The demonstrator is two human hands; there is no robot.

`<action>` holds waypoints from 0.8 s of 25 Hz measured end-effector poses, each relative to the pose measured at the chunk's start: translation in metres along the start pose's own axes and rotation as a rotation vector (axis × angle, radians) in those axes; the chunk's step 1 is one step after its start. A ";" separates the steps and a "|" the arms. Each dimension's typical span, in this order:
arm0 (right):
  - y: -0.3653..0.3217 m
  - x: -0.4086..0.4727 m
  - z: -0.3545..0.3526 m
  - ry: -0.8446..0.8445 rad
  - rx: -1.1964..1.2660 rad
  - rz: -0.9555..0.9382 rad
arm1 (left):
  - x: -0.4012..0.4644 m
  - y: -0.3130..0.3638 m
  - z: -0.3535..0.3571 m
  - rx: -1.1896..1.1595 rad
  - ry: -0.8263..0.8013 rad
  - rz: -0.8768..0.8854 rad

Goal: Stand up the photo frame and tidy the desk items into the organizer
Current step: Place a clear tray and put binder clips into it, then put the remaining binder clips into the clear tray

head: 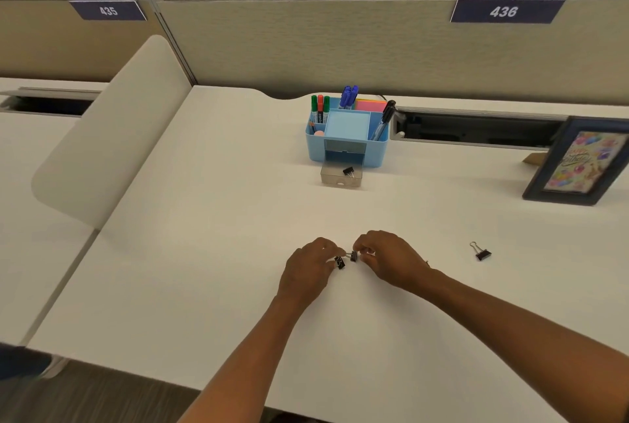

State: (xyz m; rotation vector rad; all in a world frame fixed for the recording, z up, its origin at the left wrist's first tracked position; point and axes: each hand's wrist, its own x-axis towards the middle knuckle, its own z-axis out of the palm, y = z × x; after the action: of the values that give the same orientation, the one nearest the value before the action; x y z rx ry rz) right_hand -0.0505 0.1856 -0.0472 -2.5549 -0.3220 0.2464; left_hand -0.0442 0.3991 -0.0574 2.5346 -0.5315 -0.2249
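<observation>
Head view. Left hand (308, 264) pinches one binder clip (339, 262); right hand (384, 257) pinches another (354, 256). Open drawer (340, 177) of blue organizer (347, 137) at 12 o'clock: carry both, release inside. Third clip (482, 252) at 3 o'clock. Photo frame (578, 164) upright, 2 o'clock.

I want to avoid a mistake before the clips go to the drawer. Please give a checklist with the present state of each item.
1. Left hand pinches a binder clip: ok.
2. Right hand pinches a second clip: ok.
3. Organizer clear drawer pulled out, one clip inside: ok.
4. Desk free of loose clips: not ok, one lies at the right.
5. Photo frame standing: ok.
6. The two held clips separate from each other: cannot tell.
</observation>
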 end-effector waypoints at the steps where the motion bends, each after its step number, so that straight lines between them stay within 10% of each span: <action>1: -0.002 -0.001 0.001 -0.003 0.003 0.000 | 0.001 0.000 0.000 0.000 0.003 -0.006; 20: -0.018 0.038 -0.009 0.260 0.117 0.008 | 0.065 0.008 -0.020 -0.617 0.213 -0.366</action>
State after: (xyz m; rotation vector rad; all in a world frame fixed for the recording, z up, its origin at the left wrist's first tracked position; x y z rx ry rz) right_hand -0.0153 0.2070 -0.0341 -2.4364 -0.1924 -0.0634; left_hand 0.0175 0.3754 -0.0394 1.9932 0.0888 -0.2074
